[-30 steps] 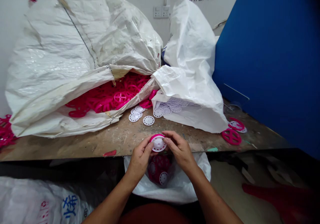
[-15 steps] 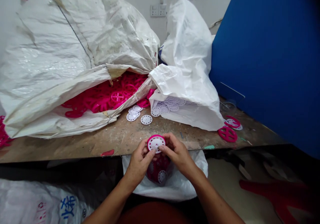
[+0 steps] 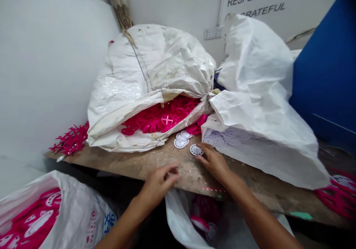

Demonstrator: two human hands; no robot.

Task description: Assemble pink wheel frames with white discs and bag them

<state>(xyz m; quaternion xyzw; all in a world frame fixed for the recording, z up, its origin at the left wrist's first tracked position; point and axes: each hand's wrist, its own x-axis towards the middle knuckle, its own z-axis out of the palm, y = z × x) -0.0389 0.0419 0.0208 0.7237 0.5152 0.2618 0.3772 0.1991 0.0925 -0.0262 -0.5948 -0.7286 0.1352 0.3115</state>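
My right hand [image 3: 215, 163] reaches to a white slotted plastic disc [image 3: 196, 150] lying on the worktable, index finger at its far edge and thumb at its near edge. My left hand [image 3: 160, 182] hovers over the table's front edge, fingers loosely curled and apart, nothing in it. Just behind the gripped disc lie several overlapping white discs [image 3: 181, 143]. Below the table edge a white bag [image 3: 178, 219] stands open, with a pink-rimmed piece [image 3: 200, 223] and other pink and white pieces inside.
A large white sack [image 3: 111, 138] of pink wheel-shaped parts [image 3: 167, 120] lies on the table [image 3: 133, 163]. Right of it, another sack [image 3: 256, 112] holds white discs. A bag [image 3: 75, 204] of pink-and-white pieces stands lower left. A blue panel [image 3: 328, 82] rises at the right.
The pink-and-white piece has left my hands. My right hand has moved forward to a loose white disc, and my left hand has drawn apart from it. The view has swung left.
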